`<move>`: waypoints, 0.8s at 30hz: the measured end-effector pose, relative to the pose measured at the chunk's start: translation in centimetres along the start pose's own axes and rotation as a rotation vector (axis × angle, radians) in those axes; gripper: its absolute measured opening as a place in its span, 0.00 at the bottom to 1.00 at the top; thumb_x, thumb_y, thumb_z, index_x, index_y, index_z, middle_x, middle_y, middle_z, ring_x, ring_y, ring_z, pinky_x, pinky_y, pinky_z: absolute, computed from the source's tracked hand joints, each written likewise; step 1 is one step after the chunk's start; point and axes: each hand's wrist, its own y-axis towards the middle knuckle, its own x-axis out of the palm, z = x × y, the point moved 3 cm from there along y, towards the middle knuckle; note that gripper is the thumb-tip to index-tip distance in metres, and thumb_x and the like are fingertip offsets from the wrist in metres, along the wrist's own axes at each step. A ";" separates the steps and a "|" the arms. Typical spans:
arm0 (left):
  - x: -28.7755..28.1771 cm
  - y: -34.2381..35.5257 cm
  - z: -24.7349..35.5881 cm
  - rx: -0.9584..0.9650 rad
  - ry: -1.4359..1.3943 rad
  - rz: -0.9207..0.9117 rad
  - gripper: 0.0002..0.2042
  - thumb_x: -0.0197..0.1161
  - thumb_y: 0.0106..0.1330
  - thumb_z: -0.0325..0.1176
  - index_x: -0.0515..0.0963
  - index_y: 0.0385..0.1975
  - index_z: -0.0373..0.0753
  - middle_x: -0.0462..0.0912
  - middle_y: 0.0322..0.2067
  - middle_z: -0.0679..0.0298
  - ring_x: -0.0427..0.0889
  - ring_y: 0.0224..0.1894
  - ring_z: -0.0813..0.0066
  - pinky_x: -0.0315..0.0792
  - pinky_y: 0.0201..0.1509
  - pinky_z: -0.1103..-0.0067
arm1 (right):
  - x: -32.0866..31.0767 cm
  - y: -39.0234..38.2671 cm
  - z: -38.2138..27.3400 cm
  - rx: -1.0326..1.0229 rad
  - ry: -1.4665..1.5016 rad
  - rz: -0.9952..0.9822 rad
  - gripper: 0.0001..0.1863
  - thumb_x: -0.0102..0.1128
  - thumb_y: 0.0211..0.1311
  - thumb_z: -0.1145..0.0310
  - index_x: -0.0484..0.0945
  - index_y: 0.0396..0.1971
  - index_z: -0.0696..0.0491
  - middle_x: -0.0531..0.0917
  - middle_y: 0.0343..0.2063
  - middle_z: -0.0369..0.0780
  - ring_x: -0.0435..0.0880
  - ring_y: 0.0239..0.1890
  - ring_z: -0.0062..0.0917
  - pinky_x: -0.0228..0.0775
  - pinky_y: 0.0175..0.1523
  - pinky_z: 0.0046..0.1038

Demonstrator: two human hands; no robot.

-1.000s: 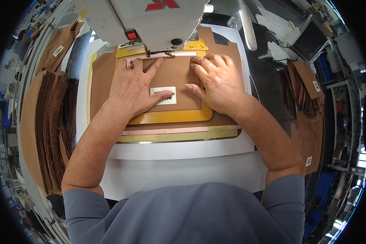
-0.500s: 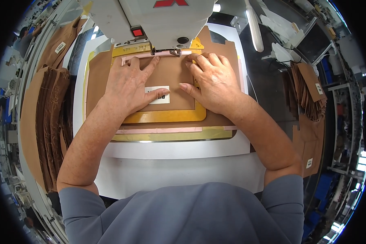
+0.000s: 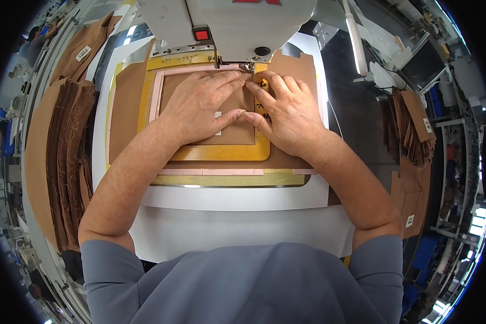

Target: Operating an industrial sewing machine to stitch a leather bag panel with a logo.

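Observation:
A yellow template frame (image 3: pixel 221 153) lies on a brown fabric piece (image 3: pixel 237 138) under the white head of a sewing machine (image 3: pixel 243 27). My left hand (image 3: pixel 200 105) rests flat on the fabric inside the frame, fingers stretched toward the presser foot (image 3: pixel 247 66). On the frame's right side lies my right hand (image 3: pixel 294 110), its fingers spread and lightly bent, the fingertips just in front of the foot. Both thumbs point at each other and nearly meet. My left hand partly hides a white label (image 3: pixel 217 131). A pink strip (image 3: pixel 155 97) lines the frame's inner edge.
A thick stack of brown fabric pieces (image 3: pixel 65 162) stands at the left, a labelled piece (image 3: pixel 86 48) beyond it. More brown pieces (image 3: pixel 413 124) hang at the right. A white lamp (image 3: pixel 356 46) stands beside the machine head. A white board (image 3: pixel 232 198) lies beneath the work.
My left hand has slid right across the fabric, close to my right hand, baring the frame's left side. The machine's foot now stands nearer the frame's far right corner. The view has shifted slightly.

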 end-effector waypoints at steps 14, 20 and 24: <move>0.4 0.7 0.6 -0.068 -0.035 -0.018 0.27 0.65 0.65 0.41 0.77 0.64 0.39 0.78 0.64 0.59 0.76 0.66 0.63 0.68 0.69 0.65 | -2.3 -1.9 1.0 -0.091 0.192 0.104 0.21 0.70 0.63 0.58 0.80 0.51 0.53 0.83 0.50 0.43 0.83 0.51 0.36 0.72 0.60 0.38; 1.3 0.3 0.7 -0.053 -0.077 0.046 0.26 0.64 0.65 0.39 0.77 0.63 0.38 0.78 0.64 0.59 0.75 0.67 0.64 0.66 0.71 0.64 | -1.1 -0.5 9.1 0.545 0.071 0.050 0.33 0.71 0.60 0.44 0.82 0.50 0.61 0.84 0.45 0.51 0.87 0.47 0.43 0.79 0.53 0.42; 1.3 0.1 0.3 -0.049 -0.067 0.033 0.25 0.64 0.66 0.39 0.77 0.63 0.40 0.78 0.65 0.60 0.75 0.67 0.64 0.65 0.71 0.63 | -0.8 0.1 9.2 0.568 0.034 -0.040 0.42 0.72 0.56 0.36 0.80 0.51 0.64 0.84 0.46 0.52 0.87 0.50 0.43 0.78 0.56 0.41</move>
